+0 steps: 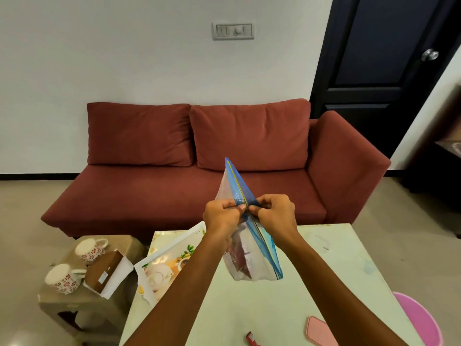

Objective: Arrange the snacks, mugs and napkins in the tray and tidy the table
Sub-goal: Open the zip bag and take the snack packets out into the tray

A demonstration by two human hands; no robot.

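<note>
Head view: both hands pinch the seal of a zip bag above the tabletop
A clear zip bag (252, 260) with a blue strip along its mouth hangs in the air over the pale tabletop (324, 270), dark red snack packets showing inside; the left hand (220, 216) and right hand (273, 212) each have their grip closed on the strip, fingertips meeting at its middle. Just left, a printed tray (164, 260) lies over the tabletop's left edge. On a low stool (62, 300) beside it stand two flowered mugs (91, 249) (63, 278), empty as far as shows, and an open box (109, 273). Near the front edge lie a pink pad (320, 332) and a small red packet (252, 339); most of the top is bare
</note>
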